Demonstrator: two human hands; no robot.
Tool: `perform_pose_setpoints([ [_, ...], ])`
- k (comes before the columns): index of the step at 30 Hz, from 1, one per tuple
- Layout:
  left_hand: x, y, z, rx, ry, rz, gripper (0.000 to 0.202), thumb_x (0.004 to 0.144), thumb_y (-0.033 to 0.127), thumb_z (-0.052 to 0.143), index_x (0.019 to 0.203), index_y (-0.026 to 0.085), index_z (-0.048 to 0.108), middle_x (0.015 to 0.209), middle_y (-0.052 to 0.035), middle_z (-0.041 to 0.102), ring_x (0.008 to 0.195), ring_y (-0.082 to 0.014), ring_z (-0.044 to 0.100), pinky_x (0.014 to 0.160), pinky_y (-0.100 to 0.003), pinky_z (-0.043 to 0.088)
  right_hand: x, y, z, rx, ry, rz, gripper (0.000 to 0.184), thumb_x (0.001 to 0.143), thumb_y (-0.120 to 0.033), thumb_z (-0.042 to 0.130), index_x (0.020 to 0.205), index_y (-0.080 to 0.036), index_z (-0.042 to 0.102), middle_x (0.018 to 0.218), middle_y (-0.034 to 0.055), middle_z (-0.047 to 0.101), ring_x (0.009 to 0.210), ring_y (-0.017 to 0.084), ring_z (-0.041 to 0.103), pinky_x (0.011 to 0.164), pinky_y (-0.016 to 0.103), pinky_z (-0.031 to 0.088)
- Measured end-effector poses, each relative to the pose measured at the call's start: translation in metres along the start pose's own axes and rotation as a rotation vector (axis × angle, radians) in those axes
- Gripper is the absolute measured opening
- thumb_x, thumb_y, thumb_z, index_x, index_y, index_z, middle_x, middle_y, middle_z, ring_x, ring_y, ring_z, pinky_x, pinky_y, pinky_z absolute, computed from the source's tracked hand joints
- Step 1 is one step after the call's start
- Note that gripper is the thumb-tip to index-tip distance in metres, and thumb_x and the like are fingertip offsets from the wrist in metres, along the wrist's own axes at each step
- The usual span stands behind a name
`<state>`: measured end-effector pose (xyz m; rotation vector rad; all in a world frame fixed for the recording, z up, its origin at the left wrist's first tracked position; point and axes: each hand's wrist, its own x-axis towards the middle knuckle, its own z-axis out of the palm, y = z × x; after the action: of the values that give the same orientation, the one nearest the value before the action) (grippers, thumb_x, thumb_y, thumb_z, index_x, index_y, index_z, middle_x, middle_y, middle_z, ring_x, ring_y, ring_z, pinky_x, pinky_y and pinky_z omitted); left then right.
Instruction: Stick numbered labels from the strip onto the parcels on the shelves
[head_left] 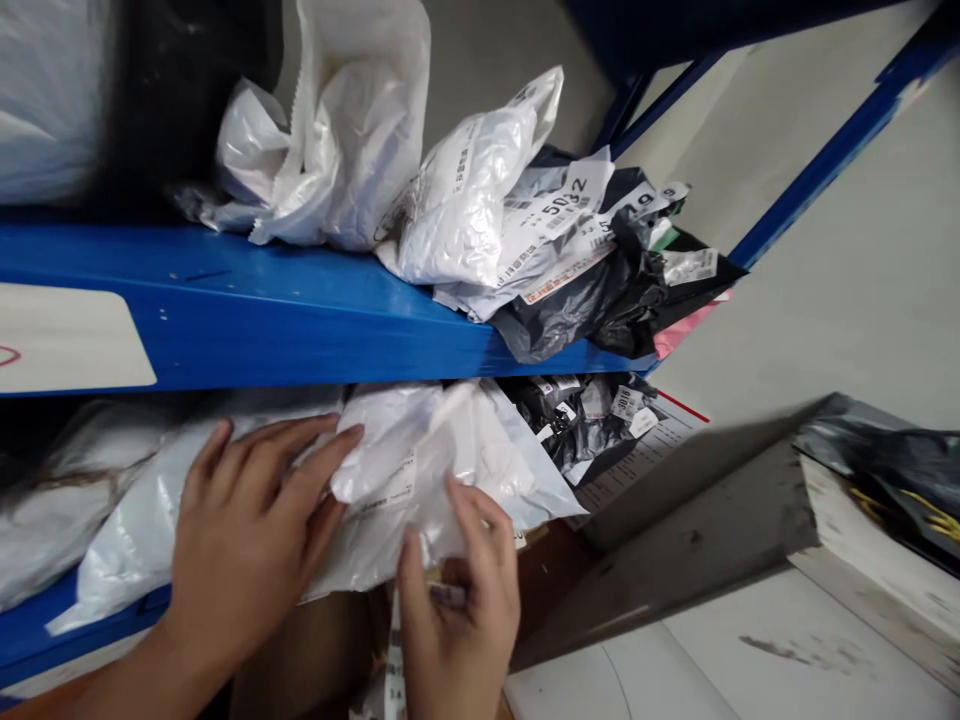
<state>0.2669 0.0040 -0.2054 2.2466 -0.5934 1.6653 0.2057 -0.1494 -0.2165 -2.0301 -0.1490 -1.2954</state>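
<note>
My left hand is open, fingers spread over the white plastic mailer bags on the lower shelf. Its fingertips are at a white mailer bag with small printed text. My right hand is curled at the near edge of that bag, with thumb and forefinger apart close to the plastic. A narrow strip of printed labels hangs beside the right thumb and seems to run into the curled fingers, which partly hide it. Another white mailer bag lies to the left of my left hand.
Above my hands runs a blue shelf beam, with white and dark parcels piled on it. Dark bags lie at the lower shelf's far end, by a printed sheet. A white box and a black bag stand at right.
</note>
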Motion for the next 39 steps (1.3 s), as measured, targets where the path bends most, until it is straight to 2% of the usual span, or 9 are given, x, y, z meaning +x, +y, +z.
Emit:
perform_pose_setpoints([
  [5,0.007,-0.009,-0.002,-0.070,0.004,-0.146,0.038,0.085,0.012,0.056,0.122,0.021,0.056,0.108,-0.0109,0.062,0.096,-0.0314,0.059,0.083,-0.050,0.049,-0.015,0.028,-0.003,-0.015,0.312,0.382,0.063,0.078,-0.044,0.073,0.132,-0.022,0.048,0.120,0.0134,0.058,0.068,0.013,0.059,0.047,0.020,0.047],
  [8,0.007,-0.009,-0.001,-0.066,0.010,-0.118,0.040,0.084,0.010,0.056,0.123,0.019,0.054,0.109,-0.0108,0.061,0.095,-0.0304,0.059,0.083,-0.051,0.050,-0.018,0.030,-0.005,0.094,0.275,0.639,0.066,0.069,-0.055,0.077,0.117,-0.016,0.053,0.084,0.0058,0.065,0.046,0.009,0.047,0.041,0.020,0.042],
  [11,0.005,-0.009,0.000,-0.095,-0.002,-0.129,0.042,0.084,0.008,0.056,0.124,0.020,0.054,0.110,-0.0113,0.060,0.097,-0.0306,0.059,0.082,-0.050,0.051,-0.015,0.022,-0.006,0.121,0.191,0.764,0.060,0.067,-0.060,0.075,0.102,-0.014,0.058,0.056,-0.0001,0.060,0.047,0.014,0.052,0.045,0.021,0.044],
  [20,0.004,-0.008,0.004,-0.130,-0.025,-0.134,0.048,0.083,0.005,0.055,0.127,0.021,0.050,0.111,-0.0131,0.058,0.098,-0.0316,0.057,0.080,-0.049,0.052,-0.022,0.022,-0.004,0.203,0.096,0.743,0.056,0.074,-0.061,0.071,0.094,-0.010,0.067,0.080,0.0113,0.071,0.071,0.024,0.065,0.063,0.031,0.053],
  [24,-0.001,-0.006,0.005,-0.097,-0.050,0.014,0.043,0.083,0.011,0.056,0.125,0.018,0.050,0.112,-0.0155,0.059,0.096,-0.0319,0.055,0.085,-0.052,0.049,-0.028,0.012,0.004,0.185,-0.057,0.426,0.058,0.086,-0.068,0.051,0.098,-0.014,0.070,0.107,0.0159,0.067,0.097,0.030,0.063,0.078,0.038,0.054],
  [28,-0.009,-0.001,0.005,-0.138,-0.079,0.067,0.058,0.083,0.046,0.054,0.130,0.011,0.046,0.124,-0.0230,0.055,0.104,-0.0395,0.054,0.095,-0.065,0.039,-0.010,-0.005,0.013,0.229,-0.266,0.136,0.059,0.097,-0.062,0.029,0.116,-0.020,0.066,0.124,0.0161,0.059,0.107,0.028,0.061,0.081,0.037,0.056],
  [33,-0.012,0.007,0.005,-0.043,-0.111,-0.084,0.053,0.084,0.025,0.060,0.133,0.013,0.043,0.130,-0.0225,0.053,0.106,-0.0372,0.056,0.104,-0.067,0.034,0.006,-0.009,0.016,0.281,-0.327,0.005,0.049,0.101,-0.050,0.034,0.135,-0.021,0.054,0.140,0.0148,0.050,0.127,0.027,0.050,0.099,0.042,0.049],
  [36,-0.010,0.009,0.006,-0.097,-0.085,-0.157,0.052,0.085,0.027,0.059,0.134,0.015,0.044,0.126,-0.0192,0.055,0.107,-0.0374,0.057,0.105,-0.067,0.034,0.004,0.006,0.011,0.353,-0.159,0.181,0.032,0.094,-0.041,0.056,0.114,-0.019,0.067,0.116,0.0120,0.067,0.092,0.021,0.068,0.071,0.027,0.058],
  [39,-0.009,0.009,0.007,-0.107,-0.086,-0.182,0.051,0.084,0.025,0.060,0.132,0.018,0.044,0.125,-0.0173,0.055,0.108,-0.0368,0.057,0.106,-0.067,0.034,0.003,0.031,0.001,0.334,0.220,0.369,0.023,0.082,-0.033,0.073,0.091,-0.015,0.063,0.081,0.0045,0.068,0.056,0.011,0.061,0.046,0.016,0.046],
])
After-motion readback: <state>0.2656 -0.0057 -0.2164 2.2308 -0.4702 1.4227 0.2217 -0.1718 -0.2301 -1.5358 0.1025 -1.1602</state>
